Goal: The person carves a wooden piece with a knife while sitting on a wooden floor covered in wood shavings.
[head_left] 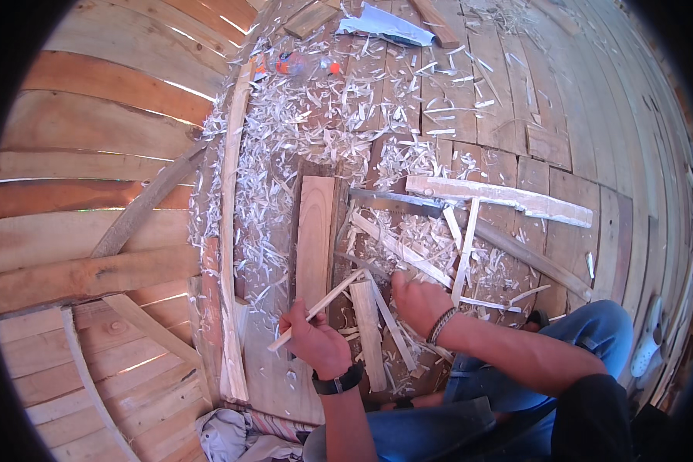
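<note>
the smooth, flat wooden board (pixel 316 239) serves as landmark. at its near end the left hand (pixel 319 346), with a black wristband (pixel 339 380), grasps a thin pale wooden stick (pixel 335 293) between thumb and fingers; the stick slants across that end, its upper tip reaching past the board's right edge. right of the same end, the right hand (pixel 420 304), wearing a braided bracelet (pixel 441 325), is curled with its back up; what it grips, if anything, i cannot tell. between the two hands, right of the board's near end, stands or lies a rough wooden block (pixel 368 335). right of the board's far half are a long metal blade (pixel 396 202) and, farther right, a thick split beam (pixel 500 196). left of the board runs a long narrow plank (pixel 235 192). curled shavings (pixel 269 154) spread around the board, thickest beyond it and to its left. well beyond it lies a white-and-blue sheet (pixel 385 27).
</note>
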Demonstrator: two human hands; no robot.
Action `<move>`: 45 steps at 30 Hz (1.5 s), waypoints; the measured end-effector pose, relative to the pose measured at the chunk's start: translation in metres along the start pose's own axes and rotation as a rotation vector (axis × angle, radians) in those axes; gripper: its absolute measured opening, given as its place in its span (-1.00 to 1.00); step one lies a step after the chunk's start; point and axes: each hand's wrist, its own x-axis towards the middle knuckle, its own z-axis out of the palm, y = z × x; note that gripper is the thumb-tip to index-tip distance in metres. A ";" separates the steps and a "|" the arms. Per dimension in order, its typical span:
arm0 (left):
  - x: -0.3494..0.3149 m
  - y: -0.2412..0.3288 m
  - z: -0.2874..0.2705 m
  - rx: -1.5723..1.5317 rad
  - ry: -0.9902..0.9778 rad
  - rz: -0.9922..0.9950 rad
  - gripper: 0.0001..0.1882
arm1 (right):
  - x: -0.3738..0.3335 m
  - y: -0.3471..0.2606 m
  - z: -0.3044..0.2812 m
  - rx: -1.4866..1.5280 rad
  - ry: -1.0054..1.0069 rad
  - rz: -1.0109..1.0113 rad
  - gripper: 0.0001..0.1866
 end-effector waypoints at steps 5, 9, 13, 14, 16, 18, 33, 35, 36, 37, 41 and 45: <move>0.000 -0.002 0.001 0.048 -0.024 0.051 -0.67 | -0.002 -0.001 -0.003 0.029 -0.035 0.014 -0.90; 0.005 -0.004 -0.001 0.100 0.046 0.071 -0.62 | 0.002 0.008 0.004 0.065 -0.049 0.067 -0.88; -0.004 -0.003 0.007 0.177 0.066 0.131 -0.56 | -0.006 -0.005 -0.003 0.080 -0.036 0.006 -0.87; -0.005 -0.004 0.009 0.183 0.072 0.139 -0.55 | -0.004 0.000 0.002 0.085 -0.045 0.029 -0.87; -0.006 -0.005 0.010 0.209 0.072 0.166 -0.54 | 0.004 0.008 0.003 0.093 -0.050 0.072 -0.87; -0.006 -0.005 0.010 0.235 0.067 0.182 -0.53 | -0.003 -0.001 -0.004 0.090 -0.098 0.087 -0.87; -0.014 -0.006 0.013 0.338 -0.047 0.240 -0.58 | -0.006 -0.007 -0.011 0.097 -0.060 0.055 -0.89; -0.016 -0.009 0.011 0.388 -0.095 0.274 -0.60 | -0.011 -0.019 -0.025 0.091 -0.087 -0.017 -0.88; -0.017 -0.009 0.010 0.370 -0.095 0.262 -0.61 | -0.009 -0.019 -0.025 0.093 -0.096 -0.015 -0.87; -0.017 -0.010 0.010 0.353 -0.095 0.250 -0.62 | -0.006 -0.017 -0.024 0.096 -0.104 -0.012 -0.87; -0.021 -0.014 0.011 0.388 -0.117 0.284 -0.61 | -0.007 -0.006 -0.016 0.117 -0.139 0.071 -0.86; -0.023 -0.015 0.008 0.388 -0.158 0.271 -0.62 | -0.006 -0.016 -0.024 0.136 -0.138 0.006 -0.85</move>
